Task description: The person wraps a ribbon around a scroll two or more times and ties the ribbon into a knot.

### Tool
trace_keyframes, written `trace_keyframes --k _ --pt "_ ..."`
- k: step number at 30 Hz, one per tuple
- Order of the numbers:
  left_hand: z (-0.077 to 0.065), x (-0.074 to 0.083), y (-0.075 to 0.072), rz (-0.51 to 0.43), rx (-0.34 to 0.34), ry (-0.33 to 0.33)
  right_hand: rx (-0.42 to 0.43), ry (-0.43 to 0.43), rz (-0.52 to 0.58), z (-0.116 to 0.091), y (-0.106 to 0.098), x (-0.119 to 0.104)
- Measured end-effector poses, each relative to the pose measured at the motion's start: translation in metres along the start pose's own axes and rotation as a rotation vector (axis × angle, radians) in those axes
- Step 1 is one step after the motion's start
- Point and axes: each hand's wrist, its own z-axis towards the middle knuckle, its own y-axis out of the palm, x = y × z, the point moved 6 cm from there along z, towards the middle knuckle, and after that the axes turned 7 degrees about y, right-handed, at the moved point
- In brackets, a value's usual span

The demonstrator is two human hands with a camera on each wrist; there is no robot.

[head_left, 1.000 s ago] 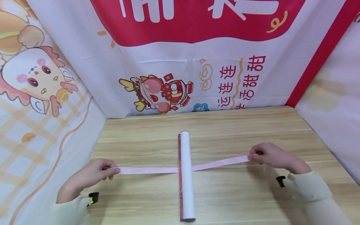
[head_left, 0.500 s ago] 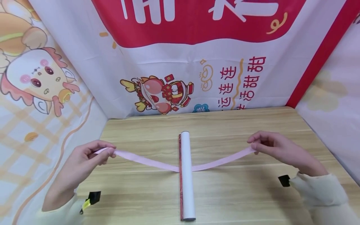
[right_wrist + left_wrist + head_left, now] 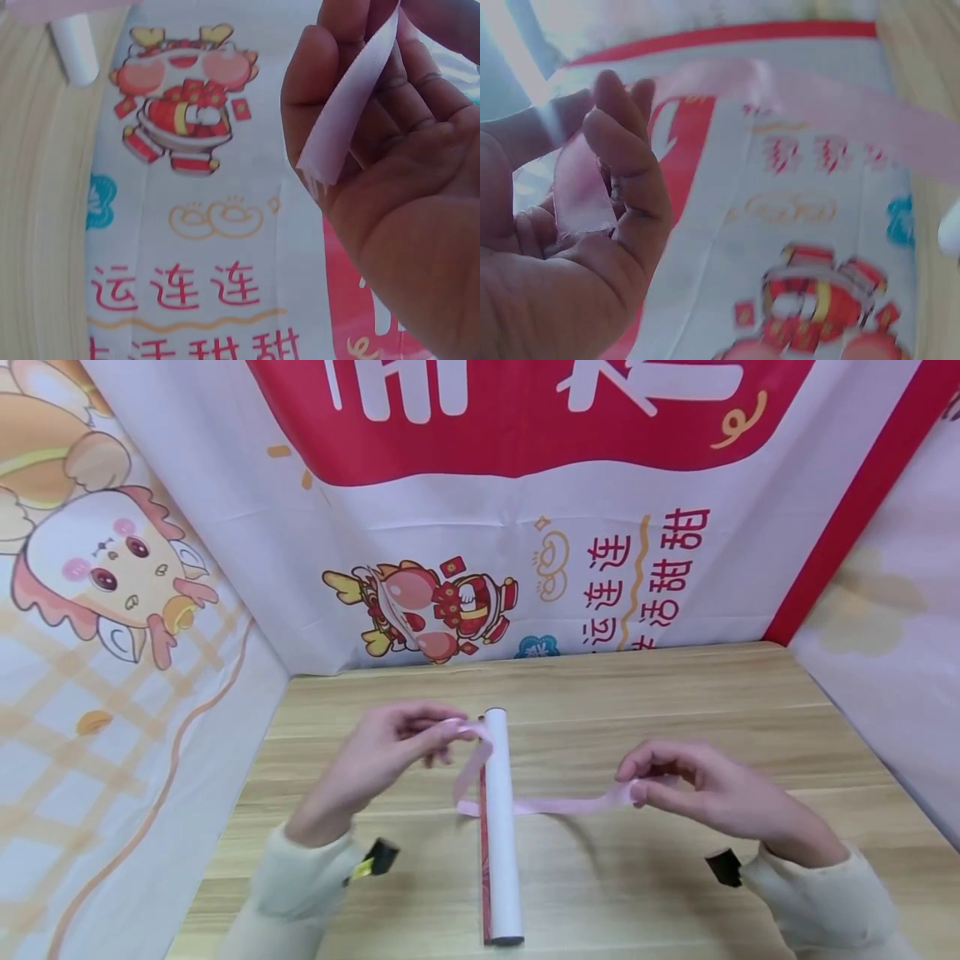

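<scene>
A pink ribbon (image 3: 562, 806) passes under a long white roll with a red strip along its left side. The white roll (image 3: 501, 835) lies lengthwise on the wooden table. My left hand (image 3: 390, 752) pinches one ribbon end between thumb and fingers, just left of the roll's far part; from there the ribbon folds down to the table. My right hand (image 3: 697, 785) pinches the other end, to the right of the roll and low over the table. In the left wrist view a short ribbon tail (image 3: 585, 187) lies in the palm; the right wrist view shows a frayed tail (image 3: 352, 112).
The wooden table (image 3: 637, 702) meets a printed cloth backdrop (image 3: 300, 552) at its back edge. More printed cloth hangs at the left and right sides. Black pieces (image 3: 384, 856) stick out near both sleeve cuffs.
My left hand has moved right, up to the roll, bringing its ribbon end along. The right hand has come in leftward and lower. The ribbon, earlier stretched out, now hangs slack and folded.
</scene>
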Motion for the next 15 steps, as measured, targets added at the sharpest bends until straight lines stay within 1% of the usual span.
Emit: trace_keyframes --k 3,5,6,8,10,11,13,15 --pt "0.036 0.001 0.042 -0.066 -0.110 0.028 -0.028 -0.008 0.003 -0.003 0.009 -0.003" --pt "0.059 -0.002 0.071 -0.110 -0.193 0.039 -0.050 -0.009 0.010 -0.003 0.014 -0.005" --pt "0.068 -0.004 0.086 -0.126 -0.238 0.039 -0.056 -0.011 0.015 -0.003 0.016 -0.005" --pt "0.085 -0.011 0.112 -0.124 -0.328 0.022 -0.063 -0.022 0.012 -0.004 0.019 -0.006" --pt "0.098 -0.020 0.134 -0.065 -0.397 0.002 -0.054 -0.021 0.007 -0.005 0.021 -0.005" --pt "0.103 -0.025 0.141 -0.006 -0.419 -0.003 -0.045 -0.031 0.002 -0.006 0.021 -0.005" --pt "0.109 -0.035 0.152 0.133 -0.437 0.011 -0.027 -0.027 0.006 -0.009 0.021 -0.002" --pt "0.111 -0.042 0.157 0.247 -0.434 0.052 -0.003 0.007 0.012 -0.011 0.021 0.003"
